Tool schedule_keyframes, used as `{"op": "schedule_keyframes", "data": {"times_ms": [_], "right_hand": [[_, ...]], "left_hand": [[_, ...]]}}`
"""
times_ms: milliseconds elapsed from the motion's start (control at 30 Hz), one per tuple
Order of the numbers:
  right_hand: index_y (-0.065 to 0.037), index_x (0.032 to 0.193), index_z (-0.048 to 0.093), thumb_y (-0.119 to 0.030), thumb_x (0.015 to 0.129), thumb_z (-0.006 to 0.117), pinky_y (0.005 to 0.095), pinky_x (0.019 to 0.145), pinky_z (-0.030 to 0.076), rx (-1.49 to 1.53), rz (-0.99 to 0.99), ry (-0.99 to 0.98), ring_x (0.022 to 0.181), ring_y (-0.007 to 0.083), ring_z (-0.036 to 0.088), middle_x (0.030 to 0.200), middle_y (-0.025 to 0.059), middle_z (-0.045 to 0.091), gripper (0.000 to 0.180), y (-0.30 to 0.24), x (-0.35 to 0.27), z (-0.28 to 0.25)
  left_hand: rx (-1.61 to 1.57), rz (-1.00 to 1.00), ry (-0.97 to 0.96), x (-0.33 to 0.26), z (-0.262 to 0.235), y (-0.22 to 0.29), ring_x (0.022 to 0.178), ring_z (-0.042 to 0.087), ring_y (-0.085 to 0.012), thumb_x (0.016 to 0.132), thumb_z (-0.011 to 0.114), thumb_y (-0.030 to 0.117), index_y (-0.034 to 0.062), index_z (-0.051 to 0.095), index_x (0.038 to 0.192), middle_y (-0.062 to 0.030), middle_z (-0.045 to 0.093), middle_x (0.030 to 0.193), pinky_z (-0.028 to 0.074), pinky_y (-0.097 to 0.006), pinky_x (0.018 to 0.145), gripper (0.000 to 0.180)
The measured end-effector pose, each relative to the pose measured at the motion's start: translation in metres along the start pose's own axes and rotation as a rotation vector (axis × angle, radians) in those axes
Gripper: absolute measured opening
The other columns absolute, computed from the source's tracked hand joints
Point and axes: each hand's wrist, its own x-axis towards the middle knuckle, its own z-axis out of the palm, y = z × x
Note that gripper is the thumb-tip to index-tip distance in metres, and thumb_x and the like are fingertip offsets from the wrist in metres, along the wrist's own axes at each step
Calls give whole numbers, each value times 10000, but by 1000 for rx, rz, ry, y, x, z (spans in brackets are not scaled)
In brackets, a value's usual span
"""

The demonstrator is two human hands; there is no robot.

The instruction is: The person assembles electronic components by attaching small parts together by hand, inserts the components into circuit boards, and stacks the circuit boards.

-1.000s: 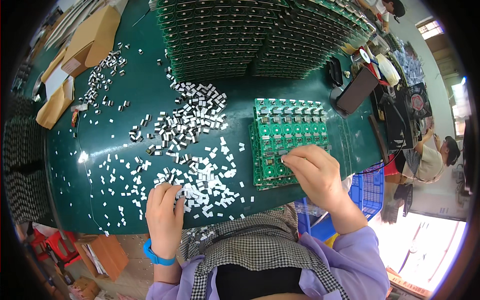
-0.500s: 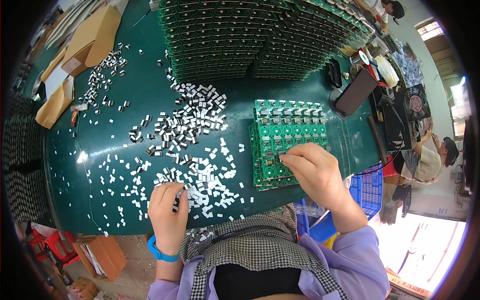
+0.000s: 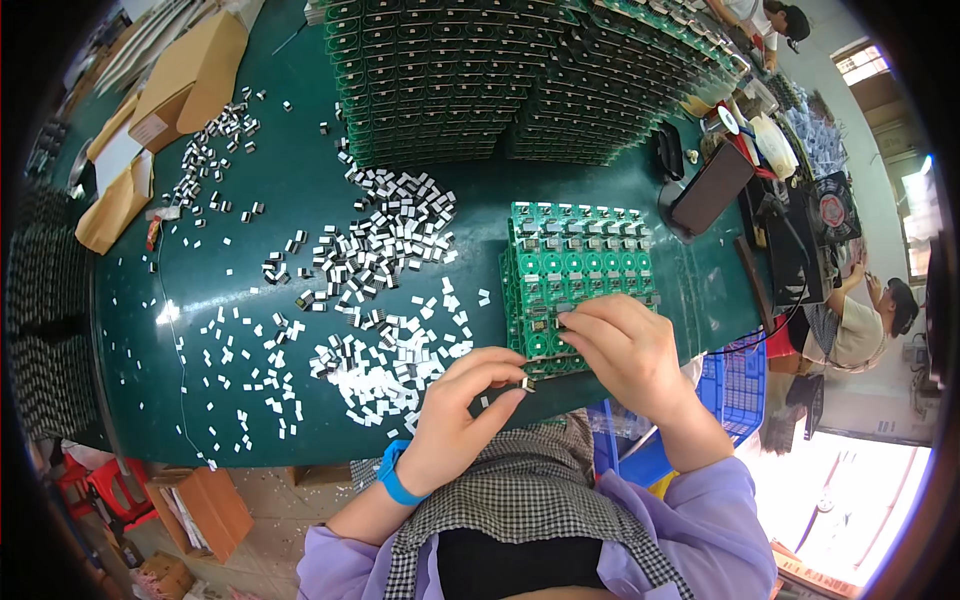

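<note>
Both my hands were at the near side of the green board panel (image 3: 582, 265), close to each other but apart. My left hand (image 3: 455, 415) had just changed place: a moment earlier it was among the loose white pieces (image 3: 375, 390), left of the panel, and now it was just off the panel's near left corner. Its thumb and forefinger were pinched on a small part (image 3: 527, 384), pale and dark, which was clear of the panel. My right hand (image 3: 640, 355) had hardly shifted; it reached over the panel's near edge, fingertips drawn close together at the rows toward the near left. Whether they had a part between them I could not tell, since the fingers hid the spot. For the work in hand, I judged, the change meant that one more part was within easy reach of the panel and of my right hand.

The panel lay flat over the bench (image 3: 478, 225), on top of at least one more board whose edge showed along its left side. Left of the panel spread the heap of white-topped parts (image 3: 385, 235); beyond the panel rose the tall board stacks (image 3: 430, 90), and to its far right leaned a dark phone (image 3: 712, 185).
</note>
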Motion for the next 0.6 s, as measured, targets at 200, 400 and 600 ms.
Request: {"op": "schedule_keyframes", "data": {"times_ms": [200,400,600], "right_hand": [[-23,949,654,-37,678,734,306,575,517,-13,73,21,724,213,628,861,68,619,283,-14,-8,-3],[-9,977,664,-65,675,772,303,600,528,464,136,54,726,223,640,879,93,638,325,-42,-27,13],[2,880,668,36,655,770,279,608,532,557,204,244,737,200,656,860,107,661,249,-45,-42,29]], "left_hand": [[76,3,67,-2,0,8,874,624,-225,781,626,-46,-20,644,916,-124,648,965,491,-298,762,138],[311,167,104,-7,8,13,769,645,-253,767,672,-14,-9,665,915,-125,666,874,510,-304,692,149],[210,224,155,-12,13,7,736,647,-251,743,695,-21,-7,650,887,-139,673,868,513,-314,670,151]]}}
